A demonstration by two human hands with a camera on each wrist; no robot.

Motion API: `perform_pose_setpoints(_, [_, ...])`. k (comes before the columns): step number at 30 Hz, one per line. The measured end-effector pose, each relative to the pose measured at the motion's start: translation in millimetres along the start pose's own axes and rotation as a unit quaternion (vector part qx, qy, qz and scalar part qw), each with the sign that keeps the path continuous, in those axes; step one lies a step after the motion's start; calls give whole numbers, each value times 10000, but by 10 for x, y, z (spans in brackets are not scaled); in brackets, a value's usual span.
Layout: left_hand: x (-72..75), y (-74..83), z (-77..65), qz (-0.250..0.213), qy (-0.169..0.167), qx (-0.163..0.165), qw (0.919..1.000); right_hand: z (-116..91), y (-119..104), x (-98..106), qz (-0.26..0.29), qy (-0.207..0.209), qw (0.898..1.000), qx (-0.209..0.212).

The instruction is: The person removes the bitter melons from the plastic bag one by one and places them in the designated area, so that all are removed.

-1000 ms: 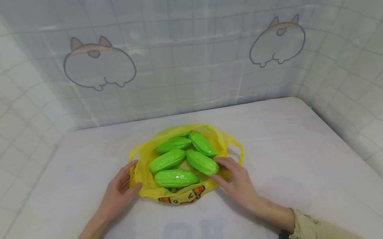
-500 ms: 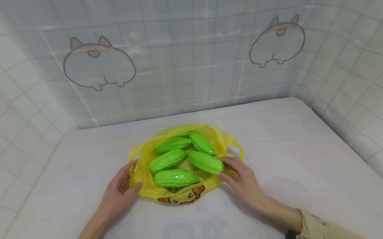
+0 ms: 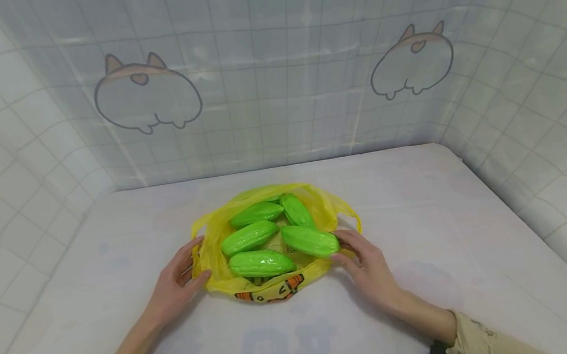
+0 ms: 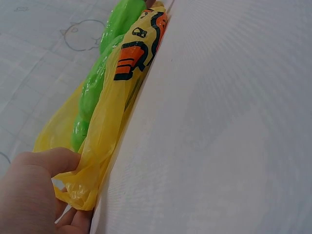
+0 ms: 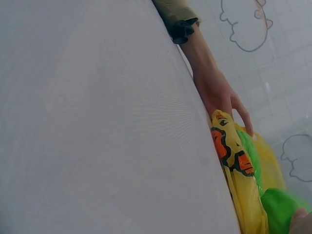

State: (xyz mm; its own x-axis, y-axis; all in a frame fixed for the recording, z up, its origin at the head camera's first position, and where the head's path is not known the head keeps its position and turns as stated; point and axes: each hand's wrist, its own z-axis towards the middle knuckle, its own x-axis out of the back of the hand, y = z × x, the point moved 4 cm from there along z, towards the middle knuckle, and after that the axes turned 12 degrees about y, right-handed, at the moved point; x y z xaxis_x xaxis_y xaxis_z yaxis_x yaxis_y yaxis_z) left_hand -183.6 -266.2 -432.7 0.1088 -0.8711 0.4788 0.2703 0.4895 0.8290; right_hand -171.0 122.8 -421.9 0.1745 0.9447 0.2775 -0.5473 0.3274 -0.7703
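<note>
A yellow plastic bag (image 3: 211,268) lies wide at the mouth on the table, holding several glossy, ridged, bright-green cucumber-shaped vegetables (image 3: 261,264). My left hand (image 3: 170,290) grips the bag's left side; in the left wrist view the thumb of that hand (image 4: 29,190) presses on the crumpled film. At the bag's right side my right hand (image 3: 371,269) pinches the right end of one green vegetable (image 3: 310,240) between thumb and fingers. The right wrist view shows this vegetable (image 5: 280,207) at its lower edge, beside my right thumb (image 5: 300,217).
A white cloth (image 3: 300,337) covers the table. Behind it hangs a tiled-pattern sheet (image 3: 275,97) with dog drawings, and similar sheets (image 3: 533,133) rise at both sides. The bag's handle loop (image 3: 354,216) sticks out behind my right hand.
My right hand has moved a little to the right, drawing the pinched vegetable along toward the bag's right edge; the vegetable has turned flatter. The left hand stays in place.
</note>
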Motion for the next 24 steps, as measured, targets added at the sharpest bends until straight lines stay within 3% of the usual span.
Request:
perform_pose_setpoints(6, [-3, 8, -1, 8, 12, -9, 10000, 6, -18, 55, 172, 64, 9996, 206])
perform_pose_setpoints(15, [-5, -1, 2, 47, 37, 15, 10000, 23, 39, 145, 449, 39, 9990, 44])
perform_pose_setpoints(24, [-7, 17, -2, 55, 51, 8, 10000, 29, 101, 241, 200, 5, 9997, -147])
